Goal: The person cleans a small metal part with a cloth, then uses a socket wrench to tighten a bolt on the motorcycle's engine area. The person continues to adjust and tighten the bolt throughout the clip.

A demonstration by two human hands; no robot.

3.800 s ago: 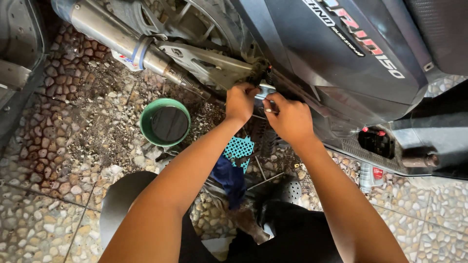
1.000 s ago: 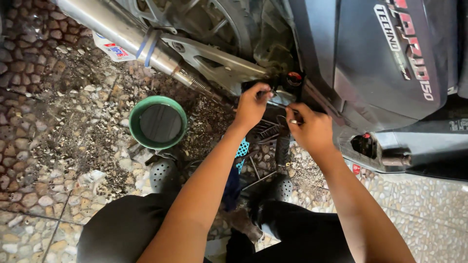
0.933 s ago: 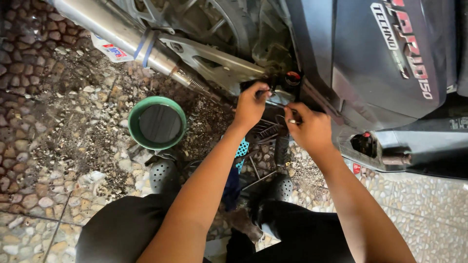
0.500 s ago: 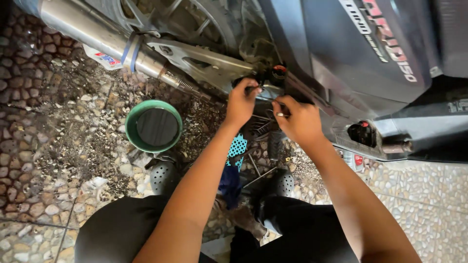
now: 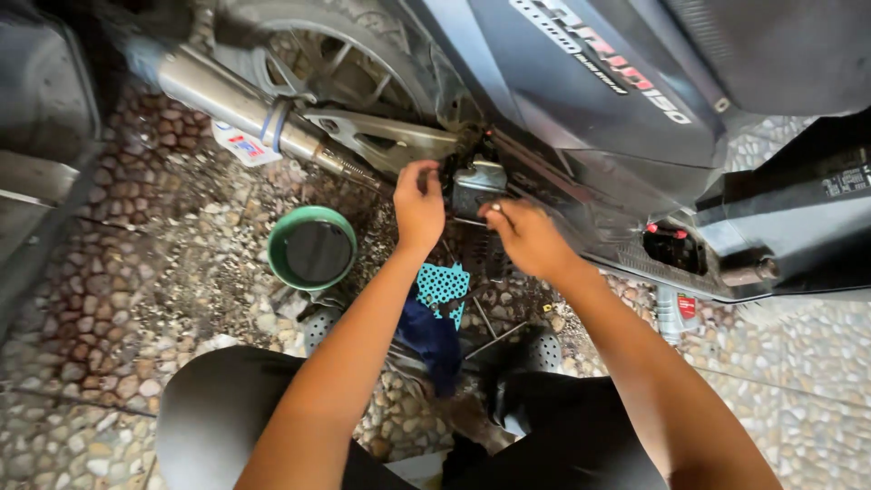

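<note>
Beside hands, green bowl, dark-filled

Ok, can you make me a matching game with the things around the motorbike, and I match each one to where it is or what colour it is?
Things:
1. bowl
2. exhaust pipe
3. spotted cloth
4. small bottle

Places and colours:
A. shiny silver, slanting beside the rear wheel
B. teal with dark dots, on the ground between the two forearms
C. green and round, on the pebbled floor near the left hand
D. grey with a red label, on the floor past the right hand

Pairs: 1-C, 2-A, 3-B, 4-D
</note>
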